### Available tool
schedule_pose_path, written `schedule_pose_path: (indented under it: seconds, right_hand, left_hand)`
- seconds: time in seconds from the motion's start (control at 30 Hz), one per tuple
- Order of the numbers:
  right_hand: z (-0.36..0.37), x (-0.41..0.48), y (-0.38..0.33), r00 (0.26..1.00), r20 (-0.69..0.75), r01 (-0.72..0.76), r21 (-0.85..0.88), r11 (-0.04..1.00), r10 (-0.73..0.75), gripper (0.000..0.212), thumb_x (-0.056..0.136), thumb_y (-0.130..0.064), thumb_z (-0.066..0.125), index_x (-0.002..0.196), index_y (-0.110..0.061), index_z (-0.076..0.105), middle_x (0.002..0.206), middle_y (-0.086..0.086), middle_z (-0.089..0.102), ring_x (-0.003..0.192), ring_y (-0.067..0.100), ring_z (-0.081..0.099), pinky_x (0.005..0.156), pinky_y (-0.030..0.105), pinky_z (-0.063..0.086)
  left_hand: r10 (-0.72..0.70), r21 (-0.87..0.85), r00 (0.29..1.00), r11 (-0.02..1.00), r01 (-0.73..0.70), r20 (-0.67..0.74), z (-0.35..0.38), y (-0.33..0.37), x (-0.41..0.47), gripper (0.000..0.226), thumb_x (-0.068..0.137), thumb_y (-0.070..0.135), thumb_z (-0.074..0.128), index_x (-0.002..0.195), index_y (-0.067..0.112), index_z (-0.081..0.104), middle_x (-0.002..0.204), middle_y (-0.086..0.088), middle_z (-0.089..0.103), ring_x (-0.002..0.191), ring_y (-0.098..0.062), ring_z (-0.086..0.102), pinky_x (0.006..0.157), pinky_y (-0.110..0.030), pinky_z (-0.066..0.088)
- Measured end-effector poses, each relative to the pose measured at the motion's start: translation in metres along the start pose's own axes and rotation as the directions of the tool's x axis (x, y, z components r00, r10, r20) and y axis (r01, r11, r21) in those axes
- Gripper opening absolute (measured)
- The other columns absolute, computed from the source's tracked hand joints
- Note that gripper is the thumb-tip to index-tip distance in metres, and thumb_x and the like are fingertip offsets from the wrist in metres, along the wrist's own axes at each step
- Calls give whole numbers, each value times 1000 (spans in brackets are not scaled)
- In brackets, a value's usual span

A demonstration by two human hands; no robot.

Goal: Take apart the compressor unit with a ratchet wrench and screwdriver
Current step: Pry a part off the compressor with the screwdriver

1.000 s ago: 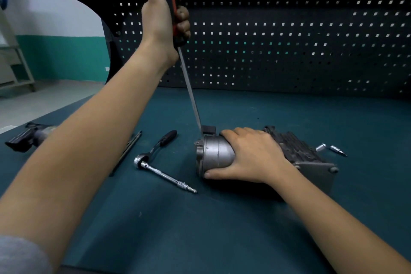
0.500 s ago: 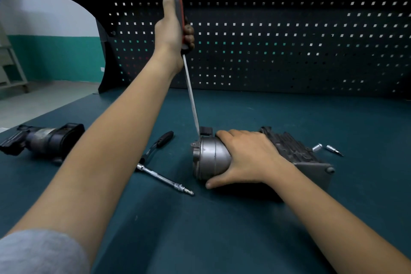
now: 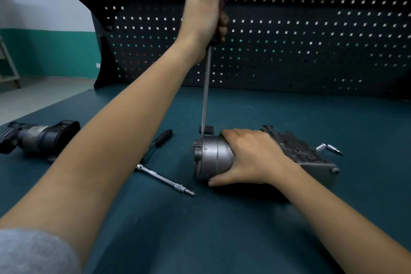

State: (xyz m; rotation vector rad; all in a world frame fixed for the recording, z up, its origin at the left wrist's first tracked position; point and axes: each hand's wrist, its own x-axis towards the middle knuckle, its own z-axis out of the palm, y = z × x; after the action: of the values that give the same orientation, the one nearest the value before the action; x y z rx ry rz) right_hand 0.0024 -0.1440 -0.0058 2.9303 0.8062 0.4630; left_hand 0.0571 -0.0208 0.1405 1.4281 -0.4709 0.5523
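The compressor unit (image 3: 295, 148) lies on its side on the green bench, its round silver end (image 3: 211, 158) facing left. My right hand (image 3: 251, 158) grips that silver cylinder from above, thumb underneath. My left hand (image 3: 204, 18) is raised high and grips the red and black handle of a long screwdriver (image 3: 206, 89). Its shaft runs nearly straight down, and the tip meets the top edge of the silver end by a small black block (image 3: 208, 129). The ratchet wrench (image 3: 160, 171) lies on the bench left of the unit, partly hidden by my left forearm.
A removed dark motor part (image 3: 37, 138) lies at the far left of the bench (image 3: 222, 229). Two small bits (image 3: 330, 148) lie behind the unit on the right. A black pegboard (image 3: 289, 46) closes off the back.
My left hand and the screwdriver handle have swung to the right, so the shaft now stands almost upright. The tip stays at the silver end, and my right hand keeps its grip.
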Motion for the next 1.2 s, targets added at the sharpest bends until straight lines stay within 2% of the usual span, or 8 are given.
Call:
schedule_pose_path:
  seconds: [0.33,0.4,0.5,0.57,0.63,0.83,1.03,1.2]
  right_hand:
    - [2,0,3,1000,-7,-12,55,998,12,88,49,-85,57,111,-22,50,103,-7,60,97,17,57,72,27,35]
    - [3,0,3,1000,-7,-11,54,999,11,88,49,-85,57,111,-22,50,103,-6,60,96,17,57,72,28,35]
    - [4,1,3,1000,-27,-3,38,999,4,85,49,-85,56,106,-22,51,99,-5,60,93,19,58,67,27,30]
    - [3,0,2,1000,-27,1,34,999,0,82,50,-85,55,102,-22,52,96,-5,59,90,19,58,66,27,29]
    - [3,0,2,1000,-30,10,31,999,-9,81,51,-85,54,101,-21,51,95,-5,59,89,18,58,65,27,30]
    - [2,0,4,1000,-1,1,39,999,0,85,52,-84,56,107,-21,51,100,-5,60,92,19,58,68,27,31]
    - [0,-1,2,999,31,-29,111,993,25,81,50,-82,60,106,-25,50,108,-6,60,101,18,56,78,28,36]
    - [1,-2,2,1000,14,-27,128,991,25,82,48,-82,61,107,-25,51,111,-6,60,103,18,56,81,28,37]
  left_hand:
    - [23,314,921,937,-155,388,82,-10,-30,36,94,41,51,68,17,43,43,10,43,33,-6,41,38,-14,32]
    - [40,294,948,946,-138,315,74,-7,-24,36,95,41,50,68,18,44,41,12,41,33,-8,41,38,-14,31]
    - [65,177,998,982,-67,17,31,-2,-2,38,98,40,43,67,17,42,47,5,41,32,-7,38,36,-14,30]
    - [0,83,986,996,15,-168,-4,-5,5,40,98,45,39,71,16,45,50,3,42,33,-7,39,37,-17,31]
    - [-70,22,974,997,77,-217,-19,-8,7,42,97,49,37,77,13,49,51,4,44,35,-7,41,39,-19,33]
    - [-11,150,986,989,-13,164,46,4,-10,39,97,44,42,70,16,45,45,3,43,32,-10,38,37,-16,33]
    - [57,367,872,893,-263,486,93,-8,-48,38,93,41,54,62,20,43,44,10,44,33,-3,41,36,-13,31]
    - [-8,392,804,876,-281,594,104,-14,-64,38,92,43,54,65,18,47,44,10,45,36,-7,44,36,-13,32]
